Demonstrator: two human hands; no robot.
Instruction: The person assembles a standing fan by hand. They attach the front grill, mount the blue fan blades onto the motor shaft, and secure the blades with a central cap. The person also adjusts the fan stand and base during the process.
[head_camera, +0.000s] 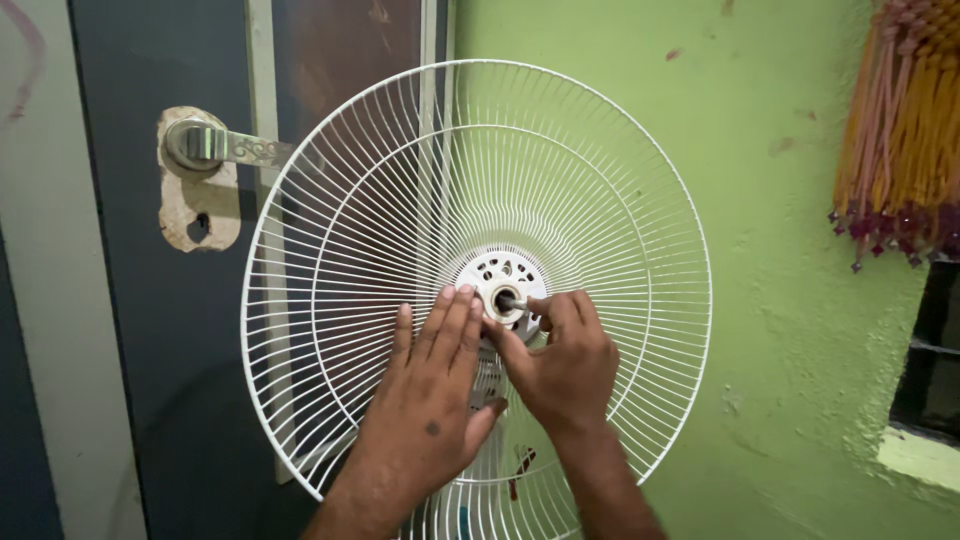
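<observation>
While the left hand (432, 405) presses flat, fingers spread, on the white fan guard (330, 250), the right hand (562, 362) pinches the hub shaft (506, 300) at grille centre; seating step, steadiness needed next.

no packages, labels, signs, screens visible

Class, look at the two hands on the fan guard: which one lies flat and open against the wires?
The left hand: its fingers are spread flat on the white fan guard, while the right hand is curled, pinching at the central hub.
</observation>
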